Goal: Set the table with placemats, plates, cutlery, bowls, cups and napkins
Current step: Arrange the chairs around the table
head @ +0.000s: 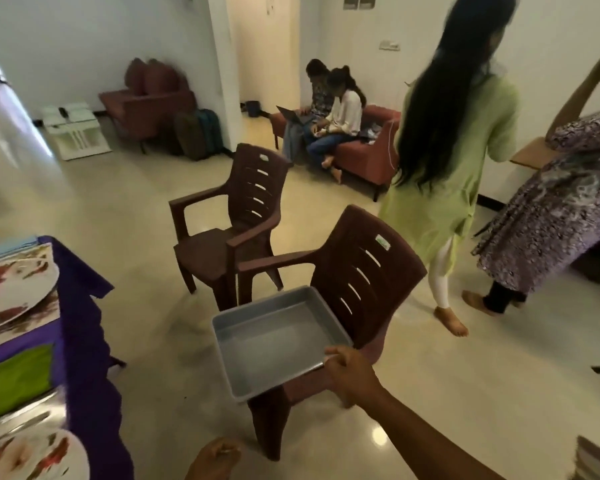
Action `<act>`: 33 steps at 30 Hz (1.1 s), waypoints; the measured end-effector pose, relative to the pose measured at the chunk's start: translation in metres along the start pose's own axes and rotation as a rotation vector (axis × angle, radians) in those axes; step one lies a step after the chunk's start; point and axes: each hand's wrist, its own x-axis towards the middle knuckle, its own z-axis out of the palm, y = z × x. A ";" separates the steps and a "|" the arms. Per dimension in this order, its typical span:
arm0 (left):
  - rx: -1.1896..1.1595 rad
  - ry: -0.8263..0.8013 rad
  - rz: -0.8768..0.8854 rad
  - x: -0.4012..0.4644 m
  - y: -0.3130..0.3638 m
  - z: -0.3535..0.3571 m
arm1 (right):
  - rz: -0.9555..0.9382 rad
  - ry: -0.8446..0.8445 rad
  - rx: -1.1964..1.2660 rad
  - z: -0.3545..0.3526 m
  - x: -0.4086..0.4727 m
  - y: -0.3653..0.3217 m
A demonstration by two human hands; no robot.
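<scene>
Holding grey tray [274, 344] by its near-right rim, right grip [352, 374], above brown chair [364, 268]

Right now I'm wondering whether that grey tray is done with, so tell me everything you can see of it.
The grey rectangular metal-looking tray is shallow, with low raised walls, a rolled rim and rounded corners. It looks empty. It is held roughly level, slightly tilted, over the seat of the nearer brown plastic armchair. The right hand grips its near right corner, thumb over the rim. Whether it touches the chair cannot be told.

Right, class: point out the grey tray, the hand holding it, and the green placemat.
grey tray [274, 344]: head view, on its bare floor.
right hand [352, 374]: head view, on its back.
green placemat [13, 382]: head view, on its middle.
</scene>
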 end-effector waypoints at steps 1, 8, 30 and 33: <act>-0.032 0.018 0.011 0.007 0.008 0.006 | -0.015 -0.018 -0.017 -0.007 0.016 -0.004; -0.126 0.014 -0.048 0.027 0.076 0.046 | -0.111 -0.097 -0.146 -0.043 0.115 -0.042; 0.648 -0.393 0.239 0.168 0.188 0.071 | -0.165 -0.005 -0.856 -0.089 0.299 -0.071; 0.711 -0.370 0.229 0.181 0.198 0.081 | -0.175 -0.217 -0.947 -0.085 0.303 -0.048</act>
